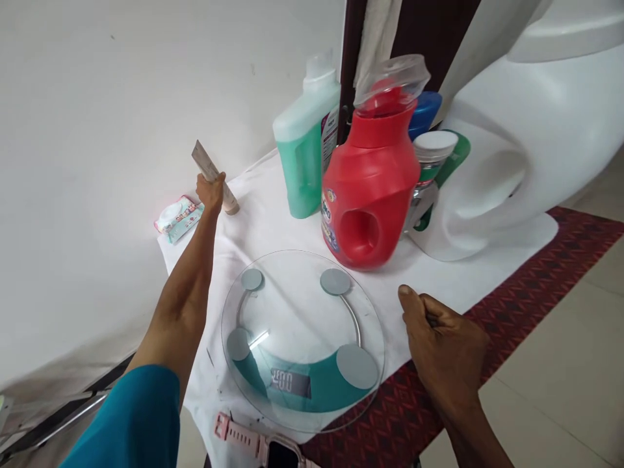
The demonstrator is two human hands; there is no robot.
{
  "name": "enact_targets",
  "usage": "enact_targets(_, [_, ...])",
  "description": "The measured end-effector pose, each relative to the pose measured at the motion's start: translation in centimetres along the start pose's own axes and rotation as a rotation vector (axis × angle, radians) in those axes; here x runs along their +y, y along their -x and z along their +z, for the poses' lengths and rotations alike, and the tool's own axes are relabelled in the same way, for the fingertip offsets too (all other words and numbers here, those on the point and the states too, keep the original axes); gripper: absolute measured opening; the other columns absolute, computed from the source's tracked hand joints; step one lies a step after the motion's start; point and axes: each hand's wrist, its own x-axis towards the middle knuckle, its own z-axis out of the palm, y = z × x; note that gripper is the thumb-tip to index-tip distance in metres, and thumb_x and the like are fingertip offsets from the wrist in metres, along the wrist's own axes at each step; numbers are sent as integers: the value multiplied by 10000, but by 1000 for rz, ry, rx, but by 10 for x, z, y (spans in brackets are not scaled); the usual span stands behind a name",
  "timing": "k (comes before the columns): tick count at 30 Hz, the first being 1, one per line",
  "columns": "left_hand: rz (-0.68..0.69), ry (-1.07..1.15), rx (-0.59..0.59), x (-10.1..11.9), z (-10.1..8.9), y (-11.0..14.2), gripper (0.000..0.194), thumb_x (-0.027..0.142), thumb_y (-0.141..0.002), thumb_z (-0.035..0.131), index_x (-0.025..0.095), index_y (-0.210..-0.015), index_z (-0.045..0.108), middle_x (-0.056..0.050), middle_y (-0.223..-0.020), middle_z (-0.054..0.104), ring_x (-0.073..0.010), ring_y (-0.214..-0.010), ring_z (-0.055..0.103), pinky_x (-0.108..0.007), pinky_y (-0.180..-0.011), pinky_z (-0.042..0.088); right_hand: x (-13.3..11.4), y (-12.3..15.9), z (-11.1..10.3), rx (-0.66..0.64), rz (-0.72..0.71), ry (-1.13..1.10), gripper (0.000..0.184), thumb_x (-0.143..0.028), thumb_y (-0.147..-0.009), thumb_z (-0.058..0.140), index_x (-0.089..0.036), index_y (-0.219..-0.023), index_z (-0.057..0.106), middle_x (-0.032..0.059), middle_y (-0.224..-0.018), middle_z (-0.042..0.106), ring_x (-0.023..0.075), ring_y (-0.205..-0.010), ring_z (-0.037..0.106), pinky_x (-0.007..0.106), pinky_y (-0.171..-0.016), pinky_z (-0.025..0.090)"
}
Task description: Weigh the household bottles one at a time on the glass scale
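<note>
My left hand (210, 191) reaches to the far left of the table and is closed around a pale squeeze tube (229, 199), which is tilted with its flat crimped end up. The capped end touches or nearly touches the white cloth; I cannot tell which. Over the right edge of the table, my right hand (441, 344) is curled into a loose fist, with nothing visible in it. Between my arms lies a round glass bathroom scale (292, 318), its lit display (291, 382) showing digits that seem to end in zeros. Nothing rests on the glass.
Behind the scale stand a red detergent jug (373, 175), a green liquid bottle (305, 156), a white-lidded jar (433, 146) and a big white jug (526, 130). A wipes pack (178, 216) lies by the wall. A pink-strapped smartwatch (280, 452) is at the front edge.
</note>
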Motion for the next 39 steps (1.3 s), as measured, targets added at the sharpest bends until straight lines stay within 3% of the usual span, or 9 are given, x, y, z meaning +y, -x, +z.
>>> enact_targets(4, [-91,48,9,-2,-1,9,137,273,-916,750,178,-998,695,-181,-1187,793,-373,-1227,758,-516,-1123,588,1,-1,1,16,-18,-6,630,-617,-1039,613,-269,-590,341,-47,-529,320,126,-518,310,351,-544,255])
enact_targets(8, [16,243,-49,7,-30,37,166,290,-897,786,178,-934,668,-97,-1056,787,-277,-1050,753,-459,-1000,632,2,-1,1,22,-38,-1,630,-589,-1046,615,-263,-587,332,-49,-531,320,119,-533,313,346,-562,259])
enact_targets(13, [272,561,-259,27,-89,104,414,487,-785,951,198,-933,696,-45,-983,763,-249,-957,718,-474,-927,654,3,-1,3,34,-59,-21,612,-544,-1047,611,-265,-590,315,-53,-541,300,114,-544,306,340,-580,249])
enact_targets(16, [338,580,-394,38,-118,154,433,549,-792,947,215,-971,738,-59,-1034,770,-278,-984,761,-495,-926,682,4,-2,5,38,-56,-44,614,-539,-1043,615,-267,-592,299,-53,-546,287,113,-551,296,333,-577,239])
enact_targets(24, [258,524,-581,49,-140,247,386,488,-799,954,202,-998,788,-94,-1054,818,-341,-1079,816,-507,-974,698,7,-3,8,61,-82,-44,642,-619,-1039,593,-273,-597,282,-45,-542,284,116,-559,282,331,-571,231])
enact_targets(31, [290,499,-624,48,-141,259,347,480,-840,939,209,-997,790,-92,-1078,825,-329,-1105,812,-490,-989,694,7,-3,8,77,-91,-19,638,-607,-1040,591,-264,-591,294,-43,-527,296,110,-557,291,325,-568,238])
enact_targets(34, [289,461,-745,44,-144,257,376,497,-798,981,220,-975,798,-93,-1025,818,-334,-1049,815,-482,-915,719,8,-3,8,77,-83,-30,636,-588,-1040,605,-265,-592,289,-43,-532,306,110,-551,296,327,-567,244])
enact_targets(37, [339,390,-870,27,-150,256,433,500,-745,1027,223,-1002,817,-114,-1046,816,-363,-1072,806,-544,-979,707,8,-3,9,84,-85,-44,647,-594,-1041,608,-268,-593,273,-46,-544,275,112,-550,283,328,-565,238])
enact_targets(39, [384,374,-856,10,-154,256,551,560,-723,1032,236,-1113,817,-127,-1150,810,-393,-1200,775,-605,-1099,653,8,-3,9,91,-87,-43,659,-607,-1043,612,-270,-595,266,-47,-554,249,112,-552,271,327,-562,232])
